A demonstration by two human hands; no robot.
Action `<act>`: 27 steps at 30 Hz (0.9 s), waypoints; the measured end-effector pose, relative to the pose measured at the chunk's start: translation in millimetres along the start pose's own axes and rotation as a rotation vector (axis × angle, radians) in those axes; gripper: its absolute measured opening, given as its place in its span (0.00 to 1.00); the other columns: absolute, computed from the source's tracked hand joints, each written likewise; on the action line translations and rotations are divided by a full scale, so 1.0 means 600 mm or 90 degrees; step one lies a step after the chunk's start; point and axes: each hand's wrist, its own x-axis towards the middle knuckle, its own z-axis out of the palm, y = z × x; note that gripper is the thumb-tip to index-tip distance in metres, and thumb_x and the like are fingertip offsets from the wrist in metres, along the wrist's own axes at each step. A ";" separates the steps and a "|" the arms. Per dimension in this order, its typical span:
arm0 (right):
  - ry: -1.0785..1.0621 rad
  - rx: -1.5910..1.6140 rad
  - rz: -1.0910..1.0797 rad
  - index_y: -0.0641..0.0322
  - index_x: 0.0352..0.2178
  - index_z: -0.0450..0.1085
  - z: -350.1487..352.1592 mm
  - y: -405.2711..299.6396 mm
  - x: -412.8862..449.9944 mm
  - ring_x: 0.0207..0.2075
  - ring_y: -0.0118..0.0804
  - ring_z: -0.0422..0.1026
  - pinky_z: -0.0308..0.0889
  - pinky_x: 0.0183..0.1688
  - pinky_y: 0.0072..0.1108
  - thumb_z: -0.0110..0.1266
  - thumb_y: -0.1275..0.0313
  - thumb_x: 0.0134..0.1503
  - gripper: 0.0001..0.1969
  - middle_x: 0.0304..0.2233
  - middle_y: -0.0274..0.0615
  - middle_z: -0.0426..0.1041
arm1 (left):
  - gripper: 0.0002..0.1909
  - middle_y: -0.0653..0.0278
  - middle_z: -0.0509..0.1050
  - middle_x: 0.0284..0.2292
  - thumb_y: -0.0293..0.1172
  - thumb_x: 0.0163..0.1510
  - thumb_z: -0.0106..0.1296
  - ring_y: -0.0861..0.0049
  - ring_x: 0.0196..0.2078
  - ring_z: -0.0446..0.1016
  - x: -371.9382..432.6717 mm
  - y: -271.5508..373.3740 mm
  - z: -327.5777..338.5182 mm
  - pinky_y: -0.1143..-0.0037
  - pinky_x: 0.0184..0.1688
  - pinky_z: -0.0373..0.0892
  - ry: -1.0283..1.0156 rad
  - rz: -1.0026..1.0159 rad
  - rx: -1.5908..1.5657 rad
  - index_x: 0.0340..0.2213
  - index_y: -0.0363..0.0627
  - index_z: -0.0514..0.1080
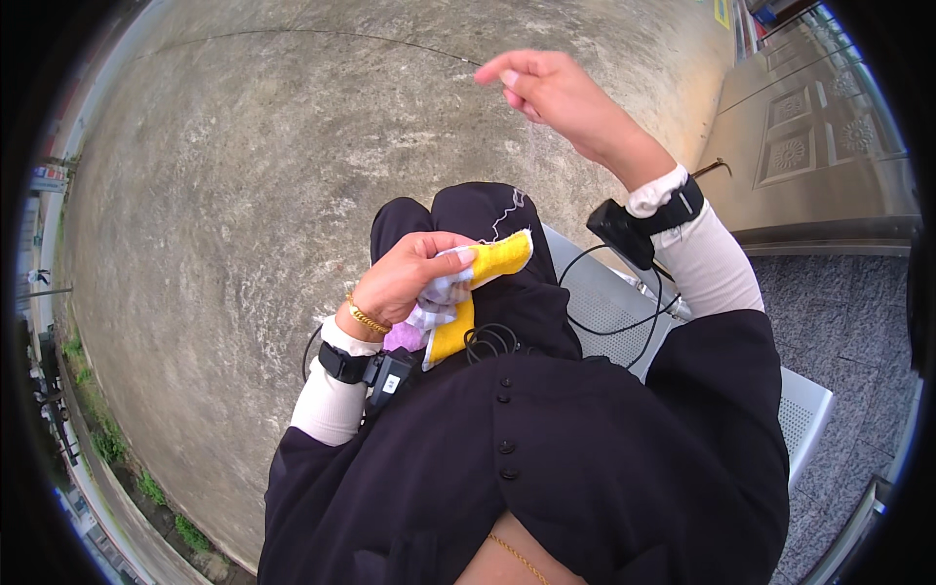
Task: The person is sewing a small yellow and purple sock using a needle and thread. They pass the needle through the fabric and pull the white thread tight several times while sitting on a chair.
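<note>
My left hand (420, 274) pinches a folded cloth piece between thumb and fingers, above my lap. The cloth has a bright yellow terry part (503, 256) and a pale checked part (444, 296); a second yellow flap and a pink part hang below. White thread (504, 214) trails from its upper edge across my dark trousers over the knee. Raised away to the upper right is my right hand (545, 88), with thumb and fingers drawn together. A faint pale strand shows beneath it. Whether anything is between those fingertips is too small to tell.
I sit on a perforated metal bench (610, 307). Black cables (621, 333) loop beside my right arm and over my lap. Both wrists carry strapped black devices (391, 376). Concrete ground (241, 183) lies ahead; a metal door panel (804, 139) stands to the right.
</note>
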 end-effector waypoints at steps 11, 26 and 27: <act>-0.209 0.484 0.059 0.68 0.36 0.63 0.164 -0.077 -0.062 0.26 0.28 0.71 0.67 0.30 0.19 0.46 0.74 0.57 0.07 0.27 0.42 0.72 | 0.12 0.68 0.72 0.24 0.34 0.53 0.52 0.88 0.22 0.70 0.015 -0.013 -0.011 0.85 0.21 0.67 -0.025 0.052 -0.089 0.37 0.39 0.71; -0.005 0.466 0.272 0.62 0.36 0.64 0.146 0.073 -0.233 0.21 0.20 0.64 0.60 0.20 0.12 0.45 0.74 0.58 0.05 0.22 0.33 0.66 | 0.16 0.63 0.74 0.37 0.30 0.56 0.47 0.81 0.37 0.73 0.034 -0.020 -0.013 0.79 0.40 0.70 -0.071 0.126 -0.132 0.45 0.36 0.67; -0.006 0.468 0.273 0.62 0.36 0.64 0.144 0.069 -0.232 0.21 0.20 0.64 0.60 0.20 0.12 0.45 0.74 0.58 0.05 0.22 0.33 0.66 | 0.16 0.63 0.74 0.37 0.29 0.56 0.47 0.81 0.37 0.73 0.033 -0.017 -0.012 0.79 0.40 0.70 -0.067 0.129 -0.132 0.45 0.35 0.67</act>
